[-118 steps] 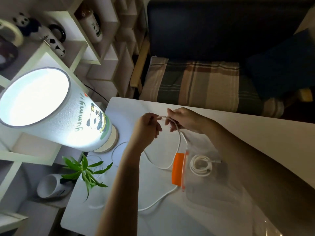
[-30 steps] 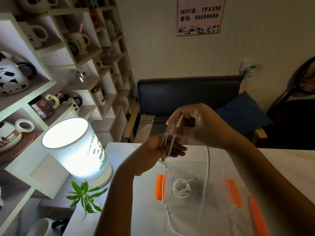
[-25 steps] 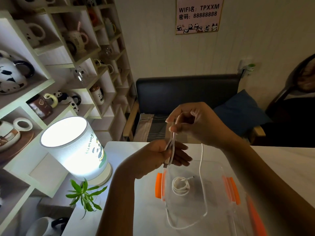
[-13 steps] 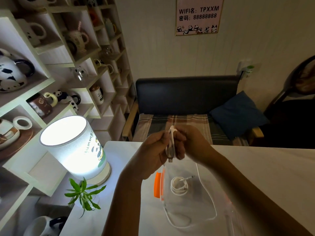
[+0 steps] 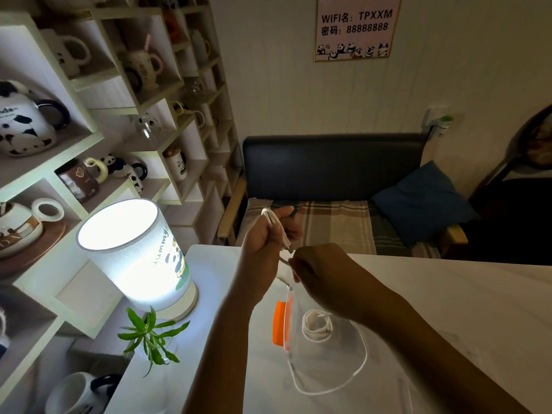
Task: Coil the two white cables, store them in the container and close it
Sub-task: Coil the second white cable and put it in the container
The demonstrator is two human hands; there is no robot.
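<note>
My left hand [image 5: 264, 234] is raised above the table and grips folded loops of a white cable [image 5: 273, 221], whose plug end sticks out below the fist. My right hand [image 5: 319, 273] sits just beneath and to the right, pinching the same cable where it runs down. The loose tail [image 5: 357, 373] hangs in a wide loop over the clear container [image 5: 288, 319] with the orange latch [image 5: 279, 322]. Inside the container lies a second white cable [image 5: 316, 325], wound into a small coil.
A lit cylindrical lamp [image 5: 134, 252] with a panda print stands on the white table [image 5: 466, 297] at the left, with a small green plant [image 5: 152, 336] in front of it. Shelves of panda mugs [image 5: 89, 115] fill the left wall. A dark sofa [image 5: 331, 171] stands beyond the table.
My right hand has dropped from beside the left fist to just below it, drawing the cable down. The left hand keeps its raised grip on the loops.
</note>
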